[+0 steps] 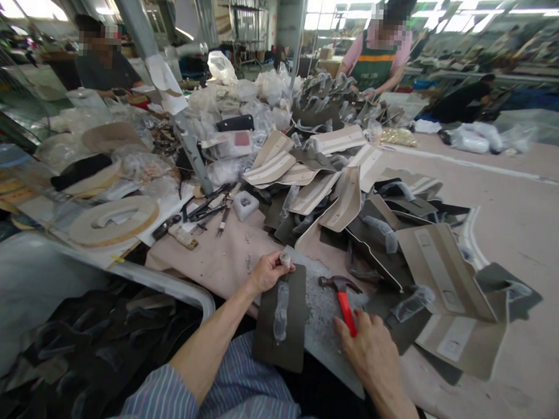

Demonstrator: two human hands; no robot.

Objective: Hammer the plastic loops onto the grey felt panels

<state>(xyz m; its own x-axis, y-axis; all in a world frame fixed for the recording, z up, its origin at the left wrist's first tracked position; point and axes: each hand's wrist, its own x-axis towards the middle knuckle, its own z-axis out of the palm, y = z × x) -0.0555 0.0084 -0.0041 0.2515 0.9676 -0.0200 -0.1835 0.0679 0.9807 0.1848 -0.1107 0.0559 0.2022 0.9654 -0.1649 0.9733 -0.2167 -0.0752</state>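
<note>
My left hand [270, 274] pinches a small whitish, round-topped piece [285, 259] whose exact kind I cannot make out. It stands at the upper end of a dark grey-brown panel [294, 321] that has a plastic-wrapped strap [281, 311] along its middle. This panel rests partly on a grey slab [319, 304] and reaches over the front edge toward my lap. On the right, my right hand [370, 346] is closed around the red handle of a claw hammer [346, 302]. The hammer's head is over the slab, and my fingers partly hide the handle's end.
A heap of beige and dark panels [340, 197] covers the middle and right of the table. Pliers and other tools [210, 203], a white block [245, 205] and a tape roll [115, 221] lie left. More panels fill a bin [183, 285]. A person in an apron [376, 59] works opposite.
</note>
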